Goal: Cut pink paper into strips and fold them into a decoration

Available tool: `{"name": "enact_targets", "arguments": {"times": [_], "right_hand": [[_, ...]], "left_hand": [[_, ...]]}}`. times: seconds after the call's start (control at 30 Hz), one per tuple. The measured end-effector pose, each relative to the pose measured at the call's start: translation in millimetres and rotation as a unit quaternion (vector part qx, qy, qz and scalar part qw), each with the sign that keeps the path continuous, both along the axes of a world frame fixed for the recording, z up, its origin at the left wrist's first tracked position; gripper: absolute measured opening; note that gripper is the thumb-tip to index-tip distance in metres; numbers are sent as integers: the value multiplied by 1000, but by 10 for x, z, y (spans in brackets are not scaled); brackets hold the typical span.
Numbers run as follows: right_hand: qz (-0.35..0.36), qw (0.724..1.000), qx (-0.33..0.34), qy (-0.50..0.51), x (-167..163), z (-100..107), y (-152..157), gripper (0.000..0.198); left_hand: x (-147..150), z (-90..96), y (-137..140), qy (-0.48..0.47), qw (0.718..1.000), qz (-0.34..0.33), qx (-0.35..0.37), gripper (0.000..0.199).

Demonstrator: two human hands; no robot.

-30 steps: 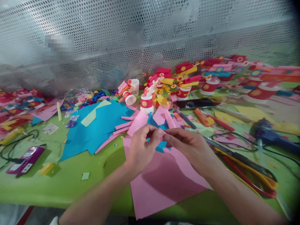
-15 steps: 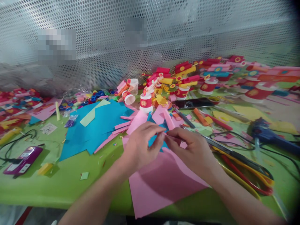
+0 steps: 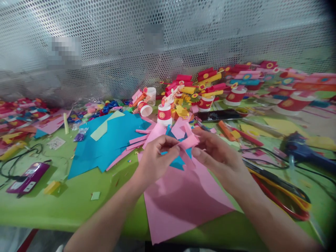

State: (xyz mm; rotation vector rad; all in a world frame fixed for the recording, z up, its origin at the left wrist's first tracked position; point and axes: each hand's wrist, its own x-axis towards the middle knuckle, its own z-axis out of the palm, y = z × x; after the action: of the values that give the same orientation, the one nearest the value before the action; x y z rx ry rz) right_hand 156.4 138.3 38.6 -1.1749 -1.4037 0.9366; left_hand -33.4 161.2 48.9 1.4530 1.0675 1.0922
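Note:
My left hand (image 3: 160, 154) pinches folded pink paper strips (image 3: 190, 140) between thumb and forefinger. One strip points up and another hangs down from the crossing. My right hand (image 3: 220, 154) is at the strips' right end, its thumb apart from its curved fingers; whether its fingertips touch the paper I cannot tell. Beneath both hands lies a pink paper sheet (image 3: 183, 206), with blue paper (image 3: 177, 162) at its far side. A red and white paper cup (image 3: 164, 114) stands upside down just beyond the hands.
Scissors (image 3: 283, 189) and a blue glue gun (image 3: 301, 150) with cables lie right. Blue paper sheets (image 3: 110, 140) and a purple device (image 3: 28, 177) are left. Decorated cup models (image 3: 235, 96) line the back before a perforated metal panel (image 3: 118, 45). A dark phone (image 3: 217, 115) lies among paper scraps.
My hands were pinched together at the fingertips; now the right fingers have spread and moved slightly right. The crossed pink strips have come into view between the hands.

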Motion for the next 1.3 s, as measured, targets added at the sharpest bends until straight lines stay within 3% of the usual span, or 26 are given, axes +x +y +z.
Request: {"name": "enact_targets", "arguments": {"times": [0.1,0.17,0.27,0.43,0.53,0.77,1.07,1.3], "right_hand": [[28,984,-62,165,28,-33,59,38],[19,972,-108,206,22,-60,90,30],[39,979,-128,154,-24,-79,92,31],[58,993,-77,61,-96,-30,37,30],[31,997,-63,32,-87,-10,25,28],[66,992,-75,77,-75,0,-2,19],[73,993,-92,25,-85,98,-16,32],[96,991,-95,3,-101,146,-1,38]], "left_hand": [[45,-25,43,-163,978,31,-124,9],[70,-29,45,-250,950,32,-183,12],[114,-28,1,-314,920,11,-234,16],[196,-50,-83,-356,894,-2,-273,19],[223,-86,-101,-333,903,-12,-273,25],[216,-137,-126,-246,955,-7,-167,22],[136,-27,-107,-125,990,20,-60,15],[106,-53,-59,-87,991,27,-94,20]]}}
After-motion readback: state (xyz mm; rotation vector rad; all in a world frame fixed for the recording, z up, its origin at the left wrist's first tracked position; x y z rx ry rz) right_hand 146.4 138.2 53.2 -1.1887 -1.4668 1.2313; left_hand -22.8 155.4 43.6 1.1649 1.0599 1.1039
